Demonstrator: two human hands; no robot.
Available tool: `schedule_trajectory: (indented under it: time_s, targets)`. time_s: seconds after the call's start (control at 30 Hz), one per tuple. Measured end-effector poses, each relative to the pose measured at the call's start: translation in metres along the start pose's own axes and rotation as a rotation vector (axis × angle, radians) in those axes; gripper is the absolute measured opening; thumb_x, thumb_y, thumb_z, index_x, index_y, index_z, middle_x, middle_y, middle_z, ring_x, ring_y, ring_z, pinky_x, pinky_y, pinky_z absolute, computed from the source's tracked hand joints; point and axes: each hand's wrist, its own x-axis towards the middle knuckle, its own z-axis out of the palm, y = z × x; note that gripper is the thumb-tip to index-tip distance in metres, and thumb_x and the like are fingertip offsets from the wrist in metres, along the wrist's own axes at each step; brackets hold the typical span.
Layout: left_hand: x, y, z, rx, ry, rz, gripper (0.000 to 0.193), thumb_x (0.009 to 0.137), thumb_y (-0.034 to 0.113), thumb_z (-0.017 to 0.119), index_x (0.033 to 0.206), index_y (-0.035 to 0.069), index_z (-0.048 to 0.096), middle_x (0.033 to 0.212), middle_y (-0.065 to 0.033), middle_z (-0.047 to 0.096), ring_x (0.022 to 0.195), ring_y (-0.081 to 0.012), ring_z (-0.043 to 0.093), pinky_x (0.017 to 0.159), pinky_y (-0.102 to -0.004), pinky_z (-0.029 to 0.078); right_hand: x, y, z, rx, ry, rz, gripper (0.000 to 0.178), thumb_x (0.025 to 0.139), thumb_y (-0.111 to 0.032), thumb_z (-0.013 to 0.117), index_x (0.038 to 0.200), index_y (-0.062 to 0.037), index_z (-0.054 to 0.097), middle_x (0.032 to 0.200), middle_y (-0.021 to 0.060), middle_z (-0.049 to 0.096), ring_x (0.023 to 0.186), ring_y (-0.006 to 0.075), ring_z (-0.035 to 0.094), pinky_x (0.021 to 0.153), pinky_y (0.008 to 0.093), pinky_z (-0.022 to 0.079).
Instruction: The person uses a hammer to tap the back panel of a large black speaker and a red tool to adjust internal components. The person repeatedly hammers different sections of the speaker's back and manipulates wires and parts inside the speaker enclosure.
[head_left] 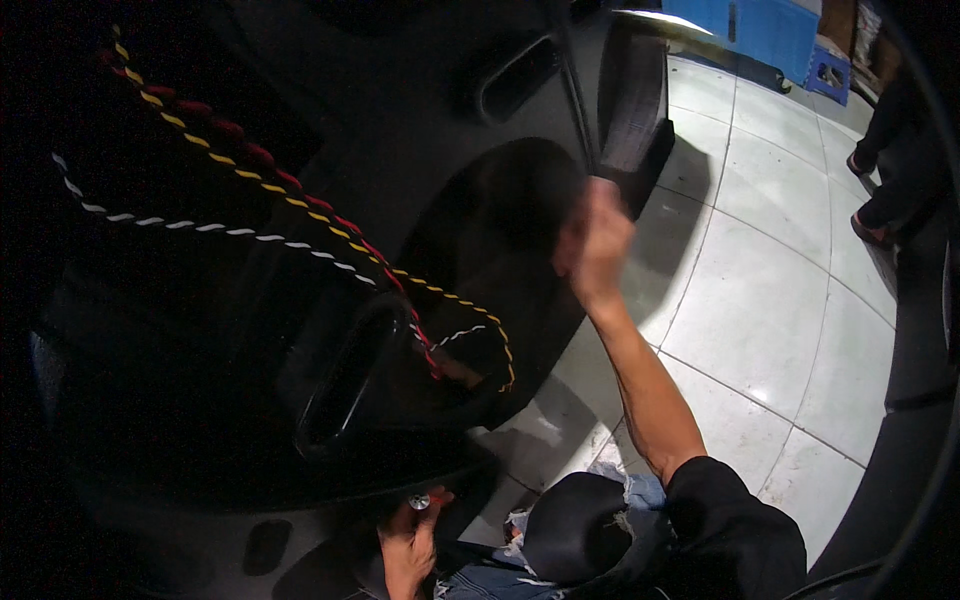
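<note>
A large glossy black moulded panel (pixel 300 330) with slot-shaped openings fills the left and middle of the view. Twisted wire pairs, one red and yellow (pixel 240 160) and one black and white (pixel 200 227), run across it down to an opening near the middle. My right hand (pixel 595 245) is raised with its fingers closed around a thin black strip (pixel 575 100) that runs upward along the panel's right edge. At the bottom, my left hand (pixel 408 548) grips a small tool with a silver tip and a red part (pixel 422 498), right under the panel's lower edge.
White floor tiles (pixel 760 300) spread to the right. Blue plastic crates (pixel 770 30) stand at the top right. Another person's legs and shoes (pixel 880 170) are at the far right. A dark curved part (pixel 920 330) lines the right edge. My knee in torn jeans (pixel 575 520) is below.
</note>
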Motion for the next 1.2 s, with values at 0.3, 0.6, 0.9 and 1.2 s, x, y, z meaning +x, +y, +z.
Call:
schedule_trajectory:
  time_s: [0.3,0.6,0.9,1.2]
  targets:
    - [-0.004,0.005,-0.004,-0.019,0.015,-0.012,0.022,0.091,0.009,0.054,0.105,-0.002,0.067,0.095,-0.0141,0.073,0.089,-0.0225,0.068,0.082,-0.0335,0.051,-0.068,-0.005,-0.021,0.548,-0.079,0.049,0.045,0.103,-0.05,0.036,0.08,-0.0123,0.045,0.051,-0.002,0.038,0.037,0.0099,0.037,0.033,0.0254,0.031]
    - [0.001,0.001,-0.003,0.006,0.009,0.013,0.022,0.093,0.012,0.055,0.105,-0.002,0.067,0.096,-0.0146,0.073,0.089,-0.023,0.069,0.081,-0.0346,0.052,-0.075,0.011,-0.012,0.332,-0.237,0.172,0.047,0.102,-0.048,0.044,0.073,-0.0111,0.046,0.051,-0.0013,0.045,0.037,0.0087,0.04,0.034,0.0244,0.033]
    - [0.008,-0.014,0.001,-0.042,-0.017,0.038,0.021,0.093,0.01,0.057,0.105,-0.003,0.066,0.096,-0.0166,0.072,0.09,-0.025,0.069,0.081,-0.0361,0.052,0.006,-0.004,0.0,0.1,-0.198,0.343,0.05,0.101,-0.057,0.037,0.079,-0.0115,0.042,0.05,-0.0018,0.033,0.037,0.0095,0.034,0.033,0.026,0.031]
    - [0.001,0.002,0.002,0.028,0.007,0.021,0.02,0.092,0.009,0.056,0.103,-0.002,0.067,0.093,-0.0157,0.072,0.087,-0.0234,0.069,0.08,-0.0339,0.052,-0.101,0.05,-0.029,0.145,-0.082,0.079,0.04,0.104,-0.04,0.043,0.081,-0.0075,0.051,0.056,0.0002,0.046,0.046,0.0087,0.042,0.043,0.0271,0.035]
